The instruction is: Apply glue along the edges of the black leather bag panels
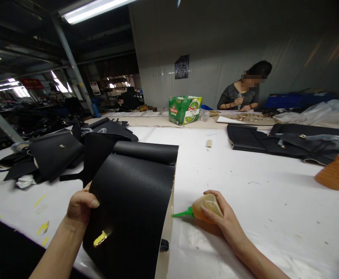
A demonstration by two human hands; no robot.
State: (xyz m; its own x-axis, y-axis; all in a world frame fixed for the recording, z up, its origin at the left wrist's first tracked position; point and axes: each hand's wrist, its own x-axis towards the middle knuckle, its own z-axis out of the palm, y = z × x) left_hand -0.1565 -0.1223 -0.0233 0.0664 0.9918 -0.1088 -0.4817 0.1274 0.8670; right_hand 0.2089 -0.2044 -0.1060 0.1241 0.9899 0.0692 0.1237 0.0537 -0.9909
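Above the desk (259,209), left fingers (91,200) hold black leather (128,201), right fingers (219,198) a bottle (201,204); clasp (100,238) attached, pale edge (167,226) seemingly unjoined.

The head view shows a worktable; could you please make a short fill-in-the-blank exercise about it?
1. The bottle in the right hand has a ____ nozzle.
2. The left hand holds a panel whose textured face is ____.
3. The carton carries the brand name ____.
Missing words: green; black; Tsingtao.
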